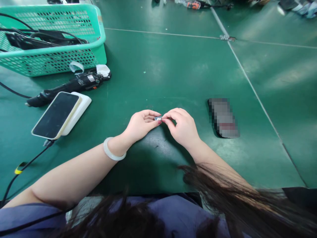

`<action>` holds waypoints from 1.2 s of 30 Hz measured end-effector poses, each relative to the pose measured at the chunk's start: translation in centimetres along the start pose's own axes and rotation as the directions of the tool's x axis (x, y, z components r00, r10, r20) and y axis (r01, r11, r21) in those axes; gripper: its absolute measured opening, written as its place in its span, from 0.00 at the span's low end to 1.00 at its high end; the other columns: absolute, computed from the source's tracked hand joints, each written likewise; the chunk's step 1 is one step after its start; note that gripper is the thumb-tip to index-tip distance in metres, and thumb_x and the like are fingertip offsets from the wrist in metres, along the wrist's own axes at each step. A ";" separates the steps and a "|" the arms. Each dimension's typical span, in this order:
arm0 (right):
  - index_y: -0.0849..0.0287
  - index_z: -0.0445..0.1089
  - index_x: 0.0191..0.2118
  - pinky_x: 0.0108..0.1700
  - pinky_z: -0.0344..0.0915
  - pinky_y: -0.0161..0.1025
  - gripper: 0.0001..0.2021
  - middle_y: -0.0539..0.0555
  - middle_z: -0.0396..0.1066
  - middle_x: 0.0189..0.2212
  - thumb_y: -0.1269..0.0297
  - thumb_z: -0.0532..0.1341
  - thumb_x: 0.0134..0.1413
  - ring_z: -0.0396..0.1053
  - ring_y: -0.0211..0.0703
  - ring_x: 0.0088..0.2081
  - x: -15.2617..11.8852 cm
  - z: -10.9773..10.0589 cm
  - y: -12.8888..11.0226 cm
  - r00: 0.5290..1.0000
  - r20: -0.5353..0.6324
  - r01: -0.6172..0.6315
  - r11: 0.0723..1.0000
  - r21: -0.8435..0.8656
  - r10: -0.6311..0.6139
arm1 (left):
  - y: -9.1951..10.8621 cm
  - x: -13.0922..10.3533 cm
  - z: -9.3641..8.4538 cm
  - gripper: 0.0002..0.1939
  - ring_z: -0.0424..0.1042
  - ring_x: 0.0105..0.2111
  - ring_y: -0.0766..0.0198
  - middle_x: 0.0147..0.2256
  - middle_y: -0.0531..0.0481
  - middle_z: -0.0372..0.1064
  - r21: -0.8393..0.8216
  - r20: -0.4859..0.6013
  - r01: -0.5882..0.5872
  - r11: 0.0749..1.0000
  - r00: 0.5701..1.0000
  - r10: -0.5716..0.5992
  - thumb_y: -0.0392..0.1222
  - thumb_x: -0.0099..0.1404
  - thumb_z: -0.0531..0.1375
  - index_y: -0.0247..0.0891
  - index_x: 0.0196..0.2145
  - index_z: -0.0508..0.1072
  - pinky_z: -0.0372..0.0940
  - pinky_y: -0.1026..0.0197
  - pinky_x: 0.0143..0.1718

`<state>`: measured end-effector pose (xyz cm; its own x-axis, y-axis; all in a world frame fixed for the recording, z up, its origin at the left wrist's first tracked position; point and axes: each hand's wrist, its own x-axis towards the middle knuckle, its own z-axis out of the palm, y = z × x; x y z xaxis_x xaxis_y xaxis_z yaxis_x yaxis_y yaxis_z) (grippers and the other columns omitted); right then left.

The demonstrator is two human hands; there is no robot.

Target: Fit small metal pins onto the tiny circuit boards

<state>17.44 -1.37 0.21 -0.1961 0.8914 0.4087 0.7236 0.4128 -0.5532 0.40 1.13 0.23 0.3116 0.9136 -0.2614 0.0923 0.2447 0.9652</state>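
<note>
As your left hand [139, 126] clamps a small shiny part [158, 118] between thumb and fingers over the green tabletop [153, 82], your right hand [182, 127] pinches its right end. Left lies a phone [56, 115], beyond it a black tool [71, 84], then a green basket [101, 54].

Shows a wide green tabletop [158, 79] with pale seam lines [250, 81] running across and down the right part. Carries on the left a perforated green plastic basket [49, 59], just on its near side a black corded power tool [84, 82], and nearer still a flat white block [79, 109] partly under a smartphone [56, 115]. Holds also, to the right, a dark handheld device [223, 117] with pixelated face.
</note>
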 end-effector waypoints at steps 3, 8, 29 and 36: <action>0.56 0.72 0.30 0.37 0.65 0.39 0.05 0.50 0.73 0.30 0.69 0.61 0.56 0.68 0.40 0.33 0.0 -0.2 0.1 0.993 0.010 -0.122 0.987 0.103 0.121 | 0.1 0.0 0.1 0.14 0.77 0.37 0.61 0.34 0.45 0.78 0.000 0.003 0.006 1.000 1.000 -0.006 0.39 0.53 0.68 0.34 0.38 0.74 0.70 0.56 0.46; 0.56 0.72 0.30 0.38 0.65 0.39 0.05 0.50 0.72 0.29 0.70 0.61 0.55 0.68 0.40 0.33 0.0 -0.2 0.0 0.994 0.005 -0.110 0.991 0.082 0.110 | -0.1 0.0 0.0 0.14 0.77 0.36 0.62 0.34 0.46 0.78 0.019 0.020 -0.004 1.000 1.000 0.003 0.38 0.52 0.68 0.35 0.37 0.74 0.70 0.57 0.46; 0.56 0.76 0.36 0.44 0.66 0.44 0.08 0.53 0.76 0.34 0.68 0.58 0.58 0.70 0.44 0.38 -0.1 -0.3 0.3 1.000 0.022 -0.012 0.999 -0.046 0.013 | -0.6 0.3 -0.1 0.14 0.77 0.39 0.61 0.38 0.46 0.77 0.003 0.044 -0.031 1.000 0.999 0.031 0.38 0.52 0.68 0.36 0.38 0.73 0.69 0.54 0.49; 0.56 0.76 0.37 0.43 0.67 0.45 0.05 0.52 0.78 0.36 0.65 0.62 0.55 0.71 0.45 0.37 -0.2 0.0 0.6 1.000 0.021 0.008 0.999 -0.040 -0.007 | -0.3 0.2 -0.1 0.14 0.77 0.38 0.62 0.37 0.46 0.78 -0.045 0.039 -0.019 0.999 0.999 0.020 0.35 0.53 0.67 0.35 0.39 0.72 0.69 0.55 0.48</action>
<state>17.90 -1.34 -0.19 -0.2149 0.8923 0.3970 0.7481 0.4116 -0.5204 0.34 1.28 -0.15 0.3501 0.9050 -0.2417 0.0443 0.2417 0.9693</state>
